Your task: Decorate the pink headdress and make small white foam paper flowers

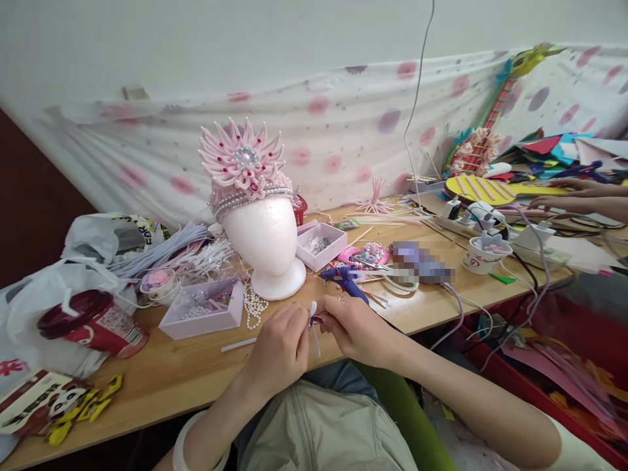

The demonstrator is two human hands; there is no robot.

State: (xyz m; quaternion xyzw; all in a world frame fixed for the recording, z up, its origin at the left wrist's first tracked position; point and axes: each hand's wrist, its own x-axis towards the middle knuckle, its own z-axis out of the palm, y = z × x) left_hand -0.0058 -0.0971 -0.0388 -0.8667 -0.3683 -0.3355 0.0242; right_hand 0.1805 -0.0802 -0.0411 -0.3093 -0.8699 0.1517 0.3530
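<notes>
My left hand [280, 339] and my right hand [360, 327] meet just in front of the foam head, both with fingers pinched together. Between them is a short pale pipe cleaner [316, 341], one end poking up and the other hanging down. A small dark bit shows at the right fingertips, too small to name. The white foam head [262, 242] wears a pink crown [243, 160] of pointed petals with red gems, pearls and a beaded band. Beside my right hand lies a blue glue gun [343, 278]. Pearl strings [254, 304] lie near the foam head's base.
Lilac boxes [196, 317] [321, 245] of beads flank the foam head. To the left are pipe cleaner bundles [161, 252], a red cup [93, 324] and snack packets [44, 405]. On the right are a paper cup [483, 255], power strips and cords, and another person's hands [579, 196].
</notes>
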